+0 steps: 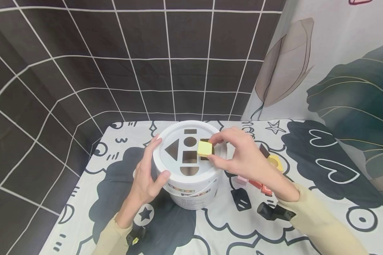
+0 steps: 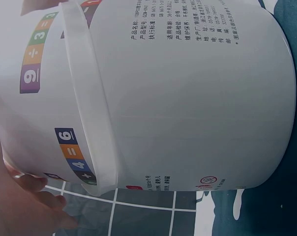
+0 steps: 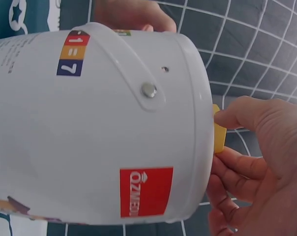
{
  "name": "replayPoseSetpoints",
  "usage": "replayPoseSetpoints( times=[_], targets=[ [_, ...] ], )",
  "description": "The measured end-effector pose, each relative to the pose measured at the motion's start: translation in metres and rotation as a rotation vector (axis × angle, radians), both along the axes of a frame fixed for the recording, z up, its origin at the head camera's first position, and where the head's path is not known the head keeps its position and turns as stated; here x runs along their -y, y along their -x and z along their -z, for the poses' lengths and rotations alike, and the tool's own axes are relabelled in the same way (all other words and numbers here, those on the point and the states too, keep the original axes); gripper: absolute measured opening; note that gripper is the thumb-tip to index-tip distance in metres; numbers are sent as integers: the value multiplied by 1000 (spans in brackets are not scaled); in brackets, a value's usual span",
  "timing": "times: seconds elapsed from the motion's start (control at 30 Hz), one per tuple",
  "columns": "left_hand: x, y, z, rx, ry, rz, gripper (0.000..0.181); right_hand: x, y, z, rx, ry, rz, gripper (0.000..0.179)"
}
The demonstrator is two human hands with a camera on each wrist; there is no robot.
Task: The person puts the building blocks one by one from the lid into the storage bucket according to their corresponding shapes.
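Right fingers (image 1: 224,135) pinch a yellow, square-faced block (image 1: 204,148); spread left fingers (image 1: 151,148) touch a white bucket (image 1: 193,202).

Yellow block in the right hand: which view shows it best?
Head: the yellow block shows one face almost whole, pinched in the right hand over the lid. Right wrist shows only a narrow part beside the lid, partly behind the hand; left wrist doesn't show it.

Noted uniform yellow on block (image 1: 205,148). Recorded white on bucket (image 1: 193,202) and lid (image 1: 175,132), with multicoloured number strips (image 2: 33,56) and red label (image 3: 146,192). Observed black-and-white doodle print on cloth (image 1: 217,241); white grid on dark wall covering (image 1: 140,35); beige-and-teal leaf motif on pale backdrop (image 1: 344,35); plain cream on sleeves (image 1: 319,216).
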State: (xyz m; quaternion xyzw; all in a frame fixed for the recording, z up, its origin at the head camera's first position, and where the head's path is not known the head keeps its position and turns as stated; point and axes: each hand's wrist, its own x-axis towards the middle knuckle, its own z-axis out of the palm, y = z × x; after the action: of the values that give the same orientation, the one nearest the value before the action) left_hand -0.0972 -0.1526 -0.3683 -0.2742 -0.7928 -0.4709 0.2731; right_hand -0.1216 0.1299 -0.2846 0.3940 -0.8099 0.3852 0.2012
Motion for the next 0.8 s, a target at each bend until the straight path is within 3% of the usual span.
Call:
replayPoseSetpoints(
  times=[0.4, 0.8],
  targets=[
    [-1, -1, -1, 4, 2, -3, 79, 22, 4, -1, -5, -25, -40, 27],
    [0, -1, 0, 15, 9, -4, 78, 30, 0, -1, 72, -82, -27, 29]
  ],
)
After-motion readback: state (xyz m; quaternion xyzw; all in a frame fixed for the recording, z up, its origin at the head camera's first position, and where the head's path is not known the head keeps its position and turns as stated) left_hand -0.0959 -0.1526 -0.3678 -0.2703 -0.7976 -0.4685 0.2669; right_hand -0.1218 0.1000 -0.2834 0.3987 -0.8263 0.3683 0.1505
